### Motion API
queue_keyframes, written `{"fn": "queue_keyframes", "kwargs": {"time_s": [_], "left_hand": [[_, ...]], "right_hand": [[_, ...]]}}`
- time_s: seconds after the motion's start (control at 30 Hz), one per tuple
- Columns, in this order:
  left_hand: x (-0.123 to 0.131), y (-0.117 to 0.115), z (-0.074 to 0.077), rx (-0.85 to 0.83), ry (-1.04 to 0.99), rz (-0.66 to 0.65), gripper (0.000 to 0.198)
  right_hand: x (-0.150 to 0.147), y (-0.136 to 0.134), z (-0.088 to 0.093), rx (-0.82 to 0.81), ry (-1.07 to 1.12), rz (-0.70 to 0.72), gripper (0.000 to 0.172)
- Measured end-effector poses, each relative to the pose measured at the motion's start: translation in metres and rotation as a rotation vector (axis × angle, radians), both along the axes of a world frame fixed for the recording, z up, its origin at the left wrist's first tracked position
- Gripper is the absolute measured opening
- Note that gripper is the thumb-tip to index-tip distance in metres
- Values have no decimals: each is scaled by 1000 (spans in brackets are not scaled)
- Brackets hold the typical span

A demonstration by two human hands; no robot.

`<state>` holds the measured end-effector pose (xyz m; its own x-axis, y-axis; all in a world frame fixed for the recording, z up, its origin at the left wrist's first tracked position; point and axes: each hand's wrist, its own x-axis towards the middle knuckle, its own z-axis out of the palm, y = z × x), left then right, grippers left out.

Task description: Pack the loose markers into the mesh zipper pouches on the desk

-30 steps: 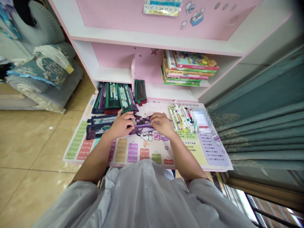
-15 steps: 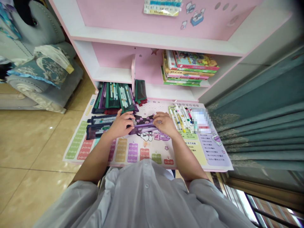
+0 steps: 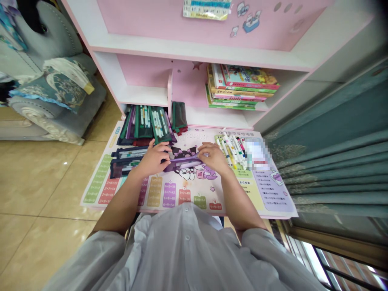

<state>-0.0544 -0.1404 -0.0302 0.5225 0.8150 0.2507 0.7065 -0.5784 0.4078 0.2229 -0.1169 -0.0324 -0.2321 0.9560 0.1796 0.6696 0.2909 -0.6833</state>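
A purple mesh pencil pouch [image 3: 184, 164] lies across the middle of the desk mat, with a pale marker visible inside it. My left hand [image 3: 155, 158] is closed on the pouch's left end, thumb and fingertips pinching its upper edge. At the other end, my right hand [image 3: 213, 157] pinches the same edge by the corner. Left of my left hand are dark blue mesh pouches [image 3: 125, 165] filled with markers. Loose white markers [image 3: 232, 150] lie in a pile to the right of my right hand.
Green and purple mesh pouches [image 3: 151, 125] are heaped at the back left of the desk mat [image 3: 178, 202]. One dark green pouch [image 3: 179, 115] leans by the divider. Stacked books [image 3: 239, 91] fill the right shelf. A blurred-out object [image 3: 257, 154] lies beside the markers.
My right hand has shifted slightly to the right along the pouch's top edge, and its fingers are more closed together. My left hand stays nearly in place.
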Motion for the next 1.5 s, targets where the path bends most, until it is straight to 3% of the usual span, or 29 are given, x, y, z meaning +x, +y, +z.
{"fn": "queue_keyframes", "kwargs": {"time_s": [0.63, 1.5], "left_hand": [[-1, 0, 3, -30, -9, 17, 19], [-1, -1, 6, -35, -10, 22, 19]], "right_hand": [[10, 2, 7, -34, -2, -62, 15], [27, 9, 1, 27, -45, -126, 14]]}}
